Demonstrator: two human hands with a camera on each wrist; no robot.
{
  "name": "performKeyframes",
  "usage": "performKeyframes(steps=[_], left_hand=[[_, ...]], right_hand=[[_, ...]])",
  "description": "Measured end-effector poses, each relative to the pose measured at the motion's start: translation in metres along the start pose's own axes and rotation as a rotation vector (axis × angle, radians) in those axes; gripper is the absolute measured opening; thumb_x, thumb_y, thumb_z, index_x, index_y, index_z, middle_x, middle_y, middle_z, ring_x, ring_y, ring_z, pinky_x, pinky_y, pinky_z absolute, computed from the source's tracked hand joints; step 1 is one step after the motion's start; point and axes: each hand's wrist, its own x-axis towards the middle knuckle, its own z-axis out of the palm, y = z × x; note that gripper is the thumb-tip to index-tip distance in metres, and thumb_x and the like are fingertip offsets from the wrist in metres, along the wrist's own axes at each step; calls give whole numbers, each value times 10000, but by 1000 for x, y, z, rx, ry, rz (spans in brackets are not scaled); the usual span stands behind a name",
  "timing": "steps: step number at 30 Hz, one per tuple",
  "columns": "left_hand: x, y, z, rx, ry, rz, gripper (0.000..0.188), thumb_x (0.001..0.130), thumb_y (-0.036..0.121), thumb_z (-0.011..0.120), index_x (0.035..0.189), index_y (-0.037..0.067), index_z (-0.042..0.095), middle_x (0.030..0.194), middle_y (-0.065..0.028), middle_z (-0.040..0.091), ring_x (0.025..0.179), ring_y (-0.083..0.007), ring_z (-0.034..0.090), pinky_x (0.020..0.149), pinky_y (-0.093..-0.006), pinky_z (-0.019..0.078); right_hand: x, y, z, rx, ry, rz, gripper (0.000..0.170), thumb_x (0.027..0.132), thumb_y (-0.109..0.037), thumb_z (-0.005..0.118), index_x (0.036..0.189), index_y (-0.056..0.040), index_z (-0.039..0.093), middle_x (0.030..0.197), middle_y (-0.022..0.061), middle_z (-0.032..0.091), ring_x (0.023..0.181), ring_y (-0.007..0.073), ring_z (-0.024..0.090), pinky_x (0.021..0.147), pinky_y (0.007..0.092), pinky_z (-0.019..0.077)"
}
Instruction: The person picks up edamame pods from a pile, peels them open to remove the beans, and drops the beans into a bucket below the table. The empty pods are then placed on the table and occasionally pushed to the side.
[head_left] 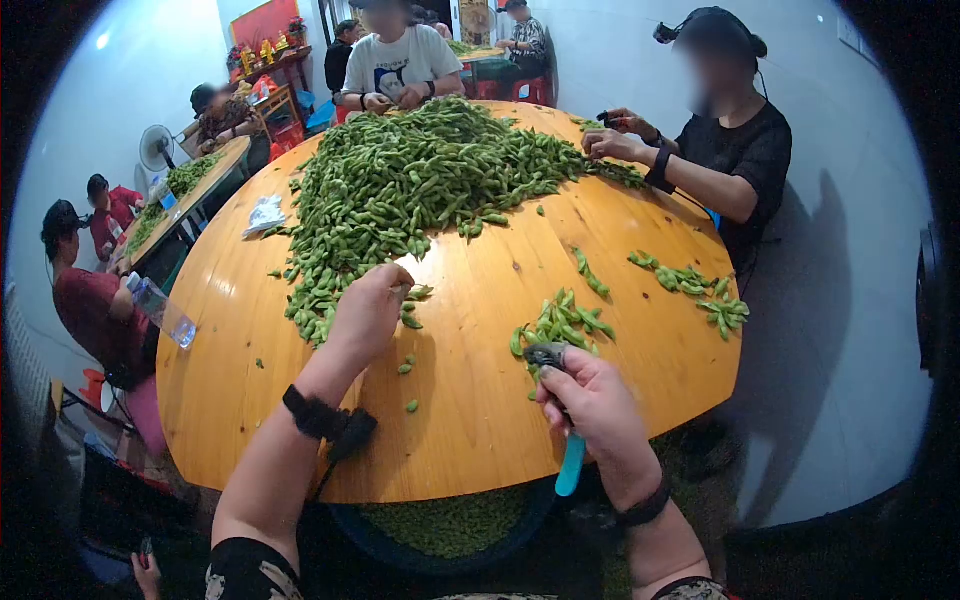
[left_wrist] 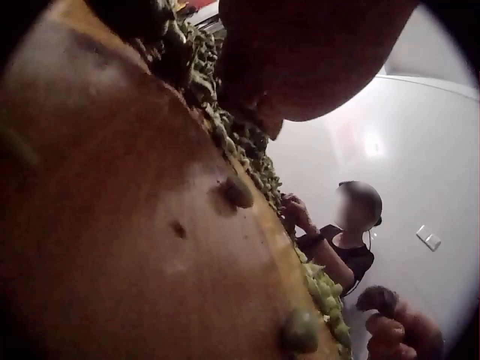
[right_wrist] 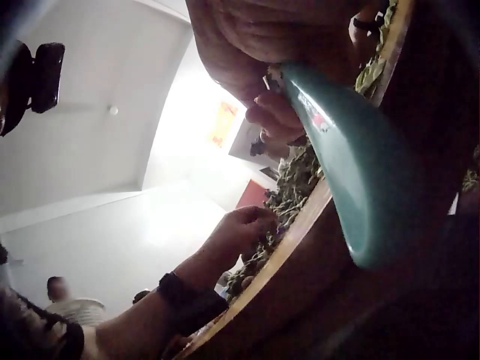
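Observation:
My left hand (head_left: pixel 368 312) is at the near edge of a big heap of green soybean pods (head_left: pixel 430 170), its fingers bent down beside a few pods. I cannot tell whether a pod is between its fingertips. My right hand (head_left: pixel 600 405) grips a tool with a smooth teal handle (head_left: pixel 570 465), which juts out below the palm; the fingers hide its working end. A dark cover (head_left: pixel 545 354) shows at this hand's fingertips. Just beyond it lies a small pile of pods (head_left: pixel 565 320). Loose shelled beans (head_left: pixel 411 406) sit on the wooden table (head_left: pixel 470 420) between my hands.
A tub (head_left: pixel 440 525) of shelled beans stands below the table's near edge. More pods (head_left: pixel 690 280) lie to the right, a crumpled white wrapper (head_left: pixel 265 215) and a plastic bottle (head_left: pixel 162 310) to the left. One person (head_left: pixel 735 165) works at the right, another (head_left: pixel 400 60) across.

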Motion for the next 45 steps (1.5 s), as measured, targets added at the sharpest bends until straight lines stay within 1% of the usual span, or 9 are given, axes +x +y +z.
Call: performKeyframes(steps=[2, 6, 10, 18, 23, 30, 35, 39, 45], left_hand=[[-8, 5, -2, -387, -50, -171, 180, 940, 134, 525, 1055, 16, 598, 815, -50, 613, 604, -80, 538, 539, -227, 457], [-39, 44, -16, -923, -267, -446, 278, 928, 112, 544, 1186, 15, 574, 857, -18, 618, 609, -59, 514, 543, -189, 420], [-54, 48, -8, -1037, -250, -320, 262, 922, 100, 557, 1166, 13, 596, 862, -7, 630, 641, -47, 530, 578, -191, 447], [-64, 44, 2, -761, -237, -216, 292, 910, 62, 573, 1199, 31, 600, 867, -3, 642, 678, -54, 572, 623, -218, 498], [-66, 46, 3, -350, -127, 111, 378, 832, -13, 611, 1206, 29, 584, 868, -100, 621, 708, -147, 618, 627, -249, 502], [-68, 47, 14, -348, 12, 132, 335, 799, -41, 617, 1131, -6, 599, 889, -138, 637, 736, -204, 636, 653, -281, 511], [-68, 43, 18, -478, 6, 71, 235, 831, -21, 561, 1063, -37, 593, 880, -203, 613, 798, -361, 615, 691, -364, 498], [-68, 43, 17, -464, -22, 83, 230, 855, 5, 566, 1079, -42, 591, 873, -196, 625, 760, -310, 633, 672, -339, 503], [-65, 41, 11, -775, -212, -267, 237, 921, 88, 542, 1130, 14, 624, 856, -7, 645, 690, -74, 560, 601, -219, 461]], right_hand=[[6, -1, 9, 11, -59, -7, 224, 931, -93, 492, 1115, 14, 560, 708, -1, 567, 489, 27, 491, 402, 164, 367], [17, -3, 31, -41, -146, -24, 170, 927, -112, 496, 1039, -15, 579, 710, -5, 585, 496, 28, 509, 426, 184, 404], [28, 1, 45, -106, -231, 3, 140, 943, -122, 493, 897, -22, 580, 708, -22, 585, 504, 12, 529, 424, 152, 410], [30, 4, 55, -110, -225, 10, 142, 935, -113, 505, 873, -19, 591, 685, -20, 589, 495, 13, 525, 418, 150, 399], [29, 3, 60, -79, -189, 40, 118, 920, -89, 518, 914, -15, 610, 644, -29, 567, 480, 28, 504, 424, 175, 391], [34, 14, 64, -7, -158, 11, 98, 918, -101, 522, 873, -35, 579, 667, -16, 572, 478, 21, 491, 400, 162, 358], [38, 21, 63, 68, -137, 60, 113, 925, -115, 520, 871, -45, 591, 655, -18, 566, 456, 21, 472, 391, 171, 342], [39, 24, 62, 147, -143, 88, 99, 916, -128, 531, 881, -50, 582, 664, -5, 575, 447, 30, 473, 378, 170, 340], [41, 24, 60, 168, -161, 101, 93, 915, -118, 525, 906, -52, 589, 658, -15, 568, 451, 25, 476, 377, 161, 345]])
